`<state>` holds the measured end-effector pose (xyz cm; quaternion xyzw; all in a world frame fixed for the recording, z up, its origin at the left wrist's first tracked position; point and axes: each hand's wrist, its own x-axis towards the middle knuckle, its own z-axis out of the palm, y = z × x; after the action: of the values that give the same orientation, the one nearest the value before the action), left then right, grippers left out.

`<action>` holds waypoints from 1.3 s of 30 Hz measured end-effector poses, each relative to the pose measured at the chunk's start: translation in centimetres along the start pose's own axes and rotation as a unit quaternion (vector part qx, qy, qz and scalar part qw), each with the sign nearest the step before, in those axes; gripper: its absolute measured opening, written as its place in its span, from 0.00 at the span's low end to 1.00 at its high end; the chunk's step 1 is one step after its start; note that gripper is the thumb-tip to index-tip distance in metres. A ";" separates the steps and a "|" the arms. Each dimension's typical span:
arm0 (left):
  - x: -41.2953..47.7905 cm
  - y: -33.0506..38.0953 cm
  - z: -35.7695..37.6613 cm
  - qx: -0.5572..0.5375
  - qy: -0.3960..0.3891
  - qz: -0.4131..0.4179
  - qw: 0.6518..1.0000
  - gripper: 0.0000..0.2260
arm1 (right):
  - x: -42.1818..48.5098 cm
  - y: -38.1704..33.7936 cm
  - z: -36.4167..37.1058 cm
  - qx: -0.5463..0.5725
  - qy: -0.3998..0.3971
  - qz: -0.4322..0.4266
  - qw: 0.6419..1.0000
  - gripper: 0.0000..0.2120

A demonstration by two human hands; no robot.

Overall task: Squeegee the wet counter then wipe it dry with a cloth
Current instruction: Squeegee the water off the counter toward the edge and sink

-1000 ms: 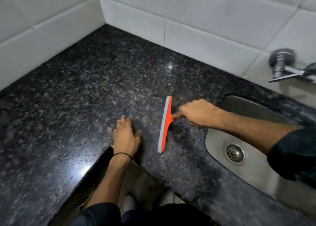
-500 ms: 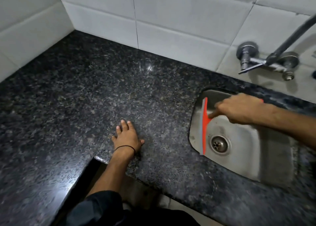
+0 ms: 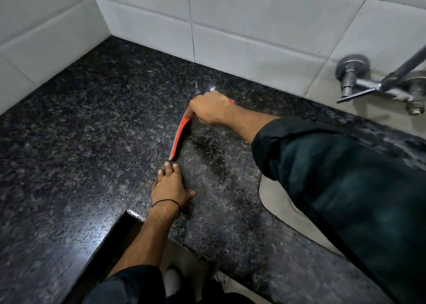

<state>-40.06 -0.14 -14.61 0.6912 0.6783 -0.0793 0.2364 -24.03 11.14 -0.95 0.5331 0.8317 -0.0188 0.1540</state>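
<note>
My right grip [image 3: 211, 108] closed round orange plastic squeegee [image 3: 180, 137], blade down on black speckled granite bench [image 3: 92, 124]. My left grip [image 3: 171, 186] flat, empty, fingertips just below blade end.

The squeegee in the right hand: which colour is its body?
Bright orange plastic squeegee body with a grey rubber blade edge, seen in the head view.

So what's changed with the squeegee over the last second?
The right hand pulled the orange squeegee across into the sink, then brought it back onto the granite counter, farther back toward the tiled wall. Its grip is unchanged. The left hand stays flat on the counter, empty.
</note>
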 end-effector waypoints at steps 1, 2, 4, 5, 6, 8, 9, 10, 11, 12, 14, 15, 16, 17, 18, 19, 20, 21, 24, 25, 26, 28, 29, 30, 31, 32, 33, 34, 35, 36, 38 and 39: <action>0.0 0.0 0.0 0.001 0.001 0.001 1.000 0.47 | -0.4 0.5 0.4 0.006 -0.003 0.003 1.000 0.19; 0.0 0.0 0.0 0.003 0.001 0.001 1.000 0.47 | -1.1 1.1 0.8 0.016 -0.010 0.006 1.000 0.19; -0.1 0.1 -0.1 0.002 0.005 -0.003 1.000 0.46 | -3.7 2.7 1.6 0.032 -0.038 0.023 0.998 0.18; -0.2 0.2 -0.1 0.003 0.008 -0.004 1.000 0.46 | -5.4 3.9 2.0 0.035 -0.055 0.038 0.997 0.18; -0.2 0.2 -0.2 0.002 0.009 -0.004 1.000 0.45 | -7.4 5.1 2.3 0.037 -0.073 0.056 0.995 0.19; -0.4 0.1 -0.2 -0.004 0.011 0.006 1.000 0.44 | -11.8 7.2 3.1 0.037 -0.113 0.098 0.988 0.20; -0.6 0.0 -0.2 -0.009 0.011 0.016 1.000 0.44 | -14.0 8.1 3.4 0.030 -0.134 0.120 0.983 0.21; -0.6 -0.2 -0.2 -0.015 0.013 0.023 1.000 0.44 | -15.8 8.9 3.7 0.020 -0.153 0.141 0.978 0.22; -0.8 -0.6 -0.1 -0.023 0.016 0.031 0.999 0.44 | -17.5 9.4 4.0 0.004 -0.172 0.167 0.971 0.20; -1.0 -1.0 -0.2 -0.034 0.017 0.040 0.998 0.44 | -19.0 9.7 4.2 -0.015 -0.187 0.188 0.964 0.18; -1.7 -2.0 -0.3 -0.072 0.023 0.070 0.995 0.41 | -21.3 9.4 4.4 -0.035 -0.200 0.210 0.956 0.17; -2.2 -2.4 -0.4 -0.104 0.036 0.088 0.990 0.38 | -22.1 8.9 4.2 -0.031 -0.193 0.213 0.957 0.17; -2.9 -2.9 -0.5 -0.145 0.060 0.101 0.982 0.33 | -22.6 8.0 3.9 -0.020 -0.179 0.213 0.960 0.17; -3.9 -3.6 -0.5 -0.183 0.092 0.108 0.973 0.29 | -22.7 7.0 3.6 -0.008 -0.157 0.207 0.966 0.19; -4.9 -4.6 -0.4 -0.207 0.126 0.107 0.964 0.25 | -22.4 5.6 3.2 0.002 -0.130 0.193 0.972 0.21; -6.0 -5.8 -0.2 -0.215 0.158 0.100 0.959 0.22 | -21.7 3.9 2.8 0.006 -0.106 0.171 0.980 0.25; -7.0 -7.1 0.2 -0.211 0.187 0.085 0.956 0.20 | -20.8 2.1 2.6 0.006 -0.084 0.145 0.986 0.28; -8.0 -8.8 0.8 -0.195 0.213 0.059 0.955 0.18 | -19.5 0.0 2.4 0.003 -0.068 0.111 0.992 0.30; -11.3 -13.6 2.2 -0.105 0.226 -0.067 0.966 0.19 | -15.0 -6.9 2.5 -0.010 -0.053 -0.002 0.999 0.33; -12.2 -14.5 2.6 -0.087 0.191 -0.097 0.973 0.21 | -13.5 -9.1 2.3 -0.010 -0.043 -0.032 0.998 0.34; -13.1 -15.3 3.0 -0.080 0.152 -0.109 0.979 0.25 | -12.1 -11.4 2.0 -0.007 -0.030 -0.059 0.998 0.33; -13.7 -16.1 3.6 -0.085 0.095 -0.094 0.987 0.32 | -9.9 -15.3 1.3 -0.007 -0.005 -0.097 0.995 0.33; -13.7 -16.3 3.5 -0.087 0.081 -0.085 0.989 0.34 | -9.0 -16.8 1.0 -0.012 0.004 -0.107 0.994 0.33; -13.4 -16.5 3.5 -0.090 0.074 -0.076 0.990 0.34 | -8.3 -17.9 0.8 -0.017 0.008 -0.109 0.994 0.32; -13.3 -16.6 3.2 -0.094 0.068 -0.071 0.991 0.34 | -7.9 -18.8 0.8 -0.022 0.006 -0.108 0.994 0.31; -13.1 -16.8 2.9 -0.101 0.060 -0.068 0.991 0.33 | -7.6 -19.2 0.9 -0.027 0.000 -0.105 0.994 0.31; -13.0 -16.9 2.6 -0.109 0.051 -0.066 0.991 0.33 | -7.7 -19.4 1.2 -0.032 -0.008 -0.104 0.994 0.30; -12.9 -17.0 2.5 -0.115 0.045 -0.064 0.990 0.33 | -8.1 -19.2 1.5 -0.037 -0.015 -0.107 0.993 0.30; -12.9 -17.1 2.5 -0.118 0.040 -0.062 0.990 0.33 | -8.7 -18.7 1.8 -0.040 -0.019 -0.112 0.993 0.29; -13.0 -17.1 2.5 -0.118 0.040 -0.061 0.990 0.32 | -9.6 -17.9 2.2 -0.044 -0.022 -0.118 0.992 0.28; -13.3 -16.8 2.7 -0.113 0.066 -0.059 0.990 0.30 | -12.0 -15.3 3.4 -0.050 -0.039 -0.125 0.990 0.29; -13.5 -16.3 2.9 -0.110 0.093 -0.056 0.988 0.29 | -13.6 -13.8 4.1 -0.054 -0.056 -0.121 0.990 0.30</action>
<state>-56.24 -14.10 -14.88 0.6265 0.7394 0.0478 0.2419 -30.16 -7.62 -2.92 0.4173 0.8801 -0.0226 0.2255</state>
